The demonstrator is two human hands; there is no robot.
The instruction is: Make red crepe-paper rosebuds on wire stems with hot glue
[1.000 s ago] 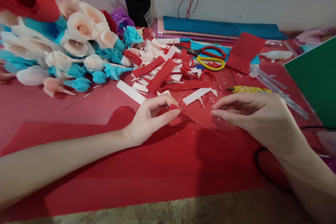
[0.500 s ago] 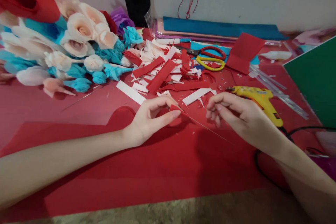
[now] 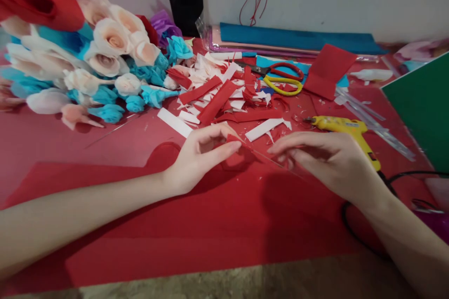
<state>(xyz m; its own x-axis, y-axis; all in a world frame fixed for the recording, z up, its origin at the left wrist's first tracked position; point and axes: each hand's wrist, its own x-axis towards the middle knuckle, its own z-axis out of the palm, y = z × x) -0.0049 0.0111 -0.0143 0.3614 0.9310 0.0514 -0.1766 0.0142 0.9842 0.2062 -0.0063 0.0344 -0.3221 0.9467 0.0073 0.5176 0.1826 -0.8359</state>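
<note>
My left hand (image 3: pixel 203 159) pinches a small piece of red crepe paper (image 3: pixel 233 138) between thumb and fingertips. A thin wire (image 3: pixel 264 155) runs out of that paper down to the right. My right hand (image 3: pixel 322 161) hovers by the wire's free part, index finger stretched out and thumb apart from it. Its lower fingertips come close to the wire; whether they touch it is unclear. Under both hands lies a large sheet of red paper (image 3: pixel 210 215).
Red and white paper strips (image 3: pixel 217 100) are heaped beyond my hands, with scissors (image 3: pixel 284 79) alongside. A yellow glue gun (image 3: pixel 342 124), its cord and clear glue sticks (image 3: pixel 379 126) lie right. Paper flowers (image 3: pixel 112 37) crowd the left. A green board (image 3: pixel 421 107) stands far right.
My right hand has moved slightly left towards the wire, and its index finger has straightened. My left hand keeps its pinch on the red paper.
</note>
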